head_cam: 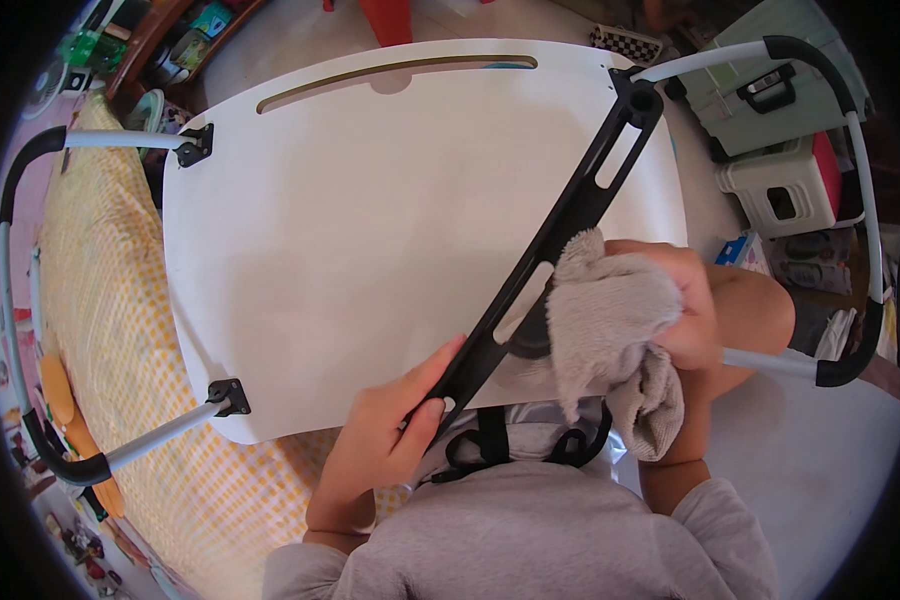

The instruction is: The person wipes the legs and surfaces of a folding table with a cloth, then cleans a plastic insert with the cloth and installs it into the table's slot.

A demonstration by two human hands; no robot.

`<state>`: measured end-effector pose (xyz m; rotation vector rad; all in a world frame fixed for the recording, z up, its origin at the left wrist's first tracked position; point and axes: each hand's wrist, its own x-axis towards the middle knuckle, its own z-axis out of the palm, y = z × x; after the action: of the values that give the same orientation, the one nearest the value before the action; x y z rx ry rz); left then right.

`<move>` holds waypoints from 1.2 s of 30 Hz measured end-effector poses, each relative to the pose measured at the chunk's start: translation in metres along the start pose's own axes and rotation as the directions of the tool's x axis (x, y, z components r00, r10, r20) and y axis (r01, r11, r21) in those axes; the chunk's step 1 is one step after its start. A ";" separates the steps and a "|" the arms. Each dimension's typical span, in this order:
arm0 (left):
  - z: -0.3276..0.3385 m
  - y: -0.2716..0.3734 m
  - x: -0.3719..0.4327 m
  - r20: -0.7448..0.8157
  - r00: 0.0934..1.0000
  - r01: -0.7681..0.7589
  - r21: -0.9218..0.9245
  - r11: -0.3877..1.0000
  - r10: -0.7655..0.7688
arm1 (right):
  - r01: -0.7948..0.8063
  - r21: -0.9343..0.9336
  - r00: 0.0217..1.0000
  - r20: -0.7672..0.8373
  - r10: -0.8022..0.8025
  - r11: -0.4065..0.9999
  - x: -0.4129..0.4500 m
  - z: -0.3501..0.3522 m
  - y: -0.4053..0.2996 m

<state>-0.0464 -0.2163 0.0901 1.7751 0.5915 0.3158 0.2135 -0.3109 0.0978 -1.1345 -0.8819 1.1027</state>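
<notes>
A long black slotted plastic bar [547, 244] slants over the white board of an upturned folding lap table [390, 217]. My left hand [394, 420] grips the bar's lower end between thumb and fingers. In my right hand [682, 300] is a grey fluffy cloth [607, 315], bunched against the bar's right side and hanging down below the hand. The cloth hides part of the bar and some of my fingers. Silver tube legs with black corner sleeves stick out left [157, 435] and right [772, 364] of the board. A curved slot runs along its far edge.
At left lies a yellow-and-white checked cloth cover [120, 285] under the table's edge. A pale green case [765, 82], a white plastic step stool [784, 187] with a red part and some packets [810, 262] stand at right. A red stool [387, 19] is beyond the table.
</notes>
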 end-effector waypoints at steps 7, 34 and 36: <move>0.011 0.010 0.019 -0.014 1.000 0.029 0.258 0.966 -0.026 | -0.050 -0.909 0.777 -0.296 -0.556 0.414 0.028 -0.008 -0.005; 0.020 0.001 0.030 -0.291 0.885 0.197 -0.472 0.859 -0.363 | 0.300 -0.118 0.560 -0.782 -0.275 0.947 -0.015 -0.022 0.010; 0.012 0.008 0.031 -0.133 0.920 0.236 -0.562 0.793 -0.368 | 0.296 -0.101 0.503 -0.829 -0.245 0.950 -0.013 -0.025 0.010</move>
<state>-0.0124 -0.2107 0.0913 1.0809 0.8554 0.4243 0.2312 -0.3291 0.0825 -1.2366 -0.2222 0.2054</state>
